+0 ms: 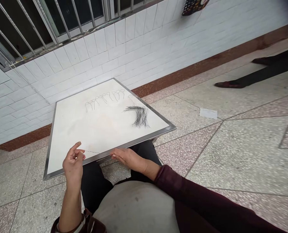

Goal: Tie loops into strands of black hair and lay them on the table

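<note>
A thin black wire-like strand (92, 151) stretches across the near edge of a white board (85, 129). My left hand (72, 160) pinches its left end between thumb and finger, just above the board. Its other end runs toward my right hand (128, 158), whose fingers are pressed together at the board's grey front rim; the strand appears to be held there, though the fingertips hide the end. A loose bunch of similar black strands (140, 116) lies on the board's right side. Farther back, several looped strands (102, 98) form a row.
The board rests over my dark-trousered knees. A white tiled wall (105, 53) with a barred window (49, 22) stands behind it. At right, another person's legs (262, 72) stretch across the speckled floor (248, 145). A white paper piece (208, 113) lies there.
</note>
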`<state>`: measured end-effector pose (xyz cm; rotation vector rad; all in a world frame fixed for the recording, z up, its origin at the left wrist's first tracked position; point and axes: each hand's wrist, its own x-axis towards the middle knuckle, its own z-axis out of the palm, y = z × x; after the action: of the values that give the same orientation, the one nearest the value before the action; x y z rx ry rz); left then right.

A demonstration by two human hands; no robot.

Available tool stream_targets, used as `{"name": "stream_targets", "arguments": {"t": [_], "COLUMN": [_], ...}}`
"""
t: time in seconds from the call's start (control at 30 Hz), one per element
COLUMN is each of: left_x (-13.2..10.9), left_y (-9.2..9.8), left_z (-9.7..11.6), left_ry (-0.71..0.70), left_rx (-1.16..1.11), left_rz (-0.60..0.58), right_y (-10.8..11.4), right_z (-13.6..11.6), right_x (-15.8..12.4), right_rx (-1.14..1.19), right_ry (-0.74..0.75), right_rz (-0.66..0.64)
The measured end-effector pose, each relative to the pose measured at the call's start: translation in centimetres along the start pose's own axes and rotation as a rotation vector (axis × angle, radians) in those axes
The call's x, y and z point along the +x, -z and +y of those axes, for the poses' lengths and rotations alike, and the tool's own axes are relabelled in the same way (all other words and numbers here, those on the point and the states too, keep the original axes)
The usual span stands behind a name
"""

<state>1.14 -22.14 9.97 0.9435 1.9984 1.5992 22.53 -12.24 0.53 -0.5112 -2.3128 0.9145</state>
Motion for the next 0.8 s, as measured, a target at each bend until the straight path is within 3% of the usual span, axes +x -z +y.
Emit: {"name": "stream_targets", "arguments": {"t": [0.17,0.3,0.4,0.53,0.8], "left_x": [-0.1,-0.6,-0.7,-0.2,0.7], "left_y": [-1.1,-2.9,-3.8,-3.7,-3.0], "left_z": [-0.2,0.3,0.6,0.4,-0.5], "left_ry": [-0.023,-0.002,0.018,0.05,0.101], "left_rx": [0.073,0.03,-0.028,-0.057,-0.213], "left_rz": [-0.185,-0.286,-0.338,-0.398,-0.325], "right_y": [3.2,1.7,-0.1,-0.1,2.2], "right_z": [-1.2,-2.5,-2.9,-2.9,-0.9], "right_x": [1.7,3.1,3.4,3.0,2.6], "right_rx": [0.165,0.258,0.277,0.301,0.516], "right_ry": [-0.122,-0.206,-0.216,-0.283,-0.536], "right_rz": [0.061,0.05,0.12,0.177,0.328]}}
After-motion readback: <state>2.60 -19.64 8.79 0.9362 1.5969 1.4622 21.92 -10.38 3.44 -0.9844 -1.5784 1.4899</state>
